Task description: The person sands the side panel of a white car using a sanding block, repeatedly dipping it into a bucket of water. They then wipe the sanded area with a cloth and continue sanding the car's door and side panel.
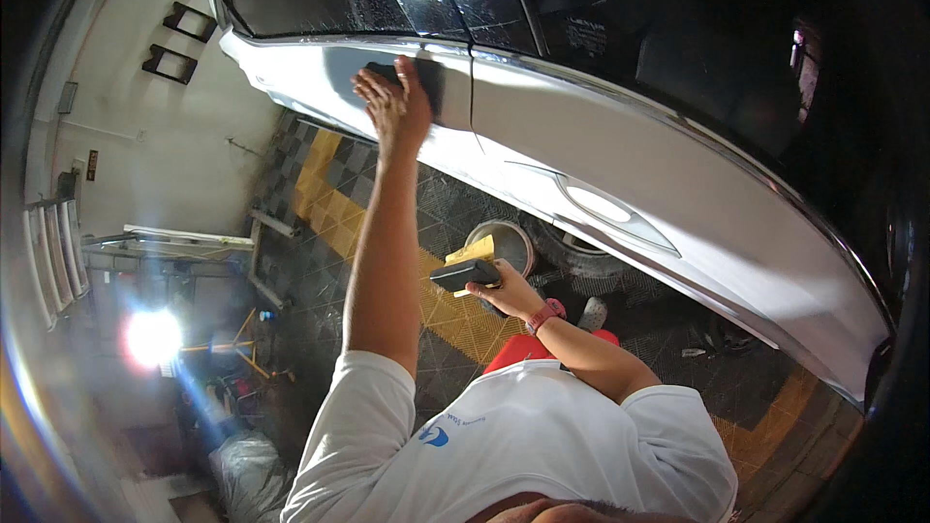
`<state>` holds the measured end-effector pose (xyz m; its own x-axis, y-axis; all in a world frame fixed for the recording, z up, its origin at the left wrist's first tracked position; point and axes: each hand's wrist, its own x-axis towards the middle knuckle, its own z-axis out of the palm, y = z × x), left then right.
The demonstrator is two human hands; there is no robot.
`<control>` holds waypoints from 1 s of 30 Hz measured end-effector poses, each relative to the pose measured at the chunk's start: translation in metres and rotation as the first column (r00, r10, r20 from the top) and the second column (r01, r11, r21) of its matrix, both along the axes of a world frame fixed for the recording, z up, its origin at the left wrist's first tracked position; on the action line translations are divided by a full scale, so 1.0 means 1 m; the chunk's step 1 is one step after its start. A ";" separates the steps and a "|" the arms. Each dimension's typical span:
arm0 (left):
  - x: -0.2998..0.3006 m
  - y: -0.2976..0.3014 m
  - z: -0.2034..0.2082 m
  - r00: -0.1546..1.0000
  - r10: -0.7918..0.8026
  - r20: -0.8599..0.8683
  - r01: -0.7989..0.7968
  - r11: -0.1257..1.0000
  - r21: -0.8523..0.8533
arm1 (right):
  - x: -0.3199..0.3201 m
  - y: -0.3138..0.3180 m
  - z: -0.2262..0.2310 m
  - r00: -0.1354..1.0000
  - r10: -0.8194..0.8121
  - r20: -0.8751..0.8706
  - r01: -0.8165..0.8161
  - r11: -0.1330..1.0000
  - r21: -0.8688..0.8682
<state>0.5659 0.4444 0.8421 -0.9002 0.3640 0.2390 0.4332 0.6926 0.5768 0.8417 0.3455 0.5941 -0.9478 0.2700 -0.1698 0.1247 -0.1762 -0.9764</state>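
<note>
The white car body (572,126) stretches across the upper part of the view, with dark windows above. My left hand (395,111) lies against its upper side panel just under the window line, fingers stretched out. Around that hand the panel looks grey and dark; how much of this is shadow I cannot tell. Lower down, in front of my shirt, my right hand (511,289) grips a black sanding block (463,276). A yellow sheet, apparently sandpaper (472,251), sticks out from the same hand. A red watch (545,317) sits on the right wrist.
A round bucket-like rim (504,247) and a wheel (578,240) show by the car's lower side. The tiled floor (378,208) is grey and yellow. At left stand a bright work lamp (153,337), a yellow stand (237,344) and a ladder-like rack (56,257).
</note>
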 end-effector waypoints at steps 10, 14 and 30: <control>-0.107 -0.006 0.011 0.995 0.102 0.015 -0.103 0.987 0.125 | -0.014 0.007 0.046 0.998 -0.056 -0.012 0.056 0.998 0.024; -0.075 -0.011 0.002 0.994 0.105 -0.020 -0.101 0.984 0.147 | -0.015 0.004 0.061 0.984 -0.168 -0.052 0.160 0.977 -0.139; 0.072 -0.015 -0.012 0.978 -0.155 -0.138 0.168 0.982 0.082 | 0.032 0.042 0.029 0.995 0.011 -0.104 -0.037 0.968 -0.248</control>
<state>0.6384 0.4292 0.8298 -0.7903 0.4728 0.3897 0.6105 0.5535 0.5665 0.8733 0.3879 0.6228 -0.9692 0.2080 -0.1318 0.0349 -0.4138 -0.9097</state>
